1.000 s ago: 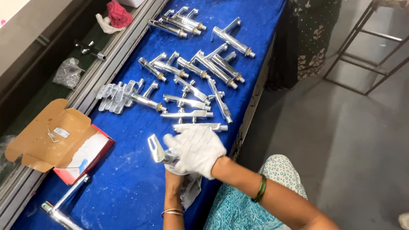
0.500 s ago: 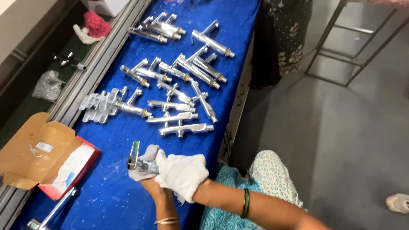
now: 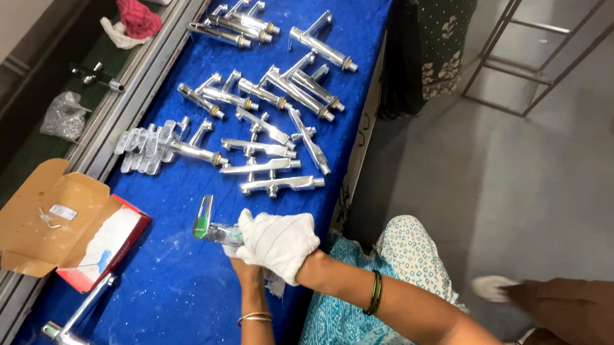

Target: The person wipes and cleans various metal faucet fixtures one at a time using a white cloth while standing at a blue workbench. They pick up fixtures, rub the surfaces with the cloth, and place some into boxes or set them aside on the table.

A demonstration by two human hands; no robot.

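Your right hand (image 3: 277,245), in a white glove, closes its grip around the body of a chrome tap (image 3: 209,225); the tap juts out to the left of the glove, its body lying roughly level across the blue counter (image 3: 187,302) and its flat lever standing up at the far left end. Your left hand (image 3: 247,268) sits beneath and just behind the glove, mostly hidden by it; you cannot tell from this view whether its grip is closed on the tap or on the white cloth under it. The right hand is the nearer to the tap's exposed end.

Count: one tap in hand. Farther up the counter lies a spread of loose chrome taps (image 3: 274,130), roughly fifteen, with overlaps that prevent an exact tally. One further tap (image 3: 76,319) lies at the lower left edge. One open cardboard box (image 3: 61,230) rests beside it. One red rag (image 3: 138,17) lies beyond the counter's rail.
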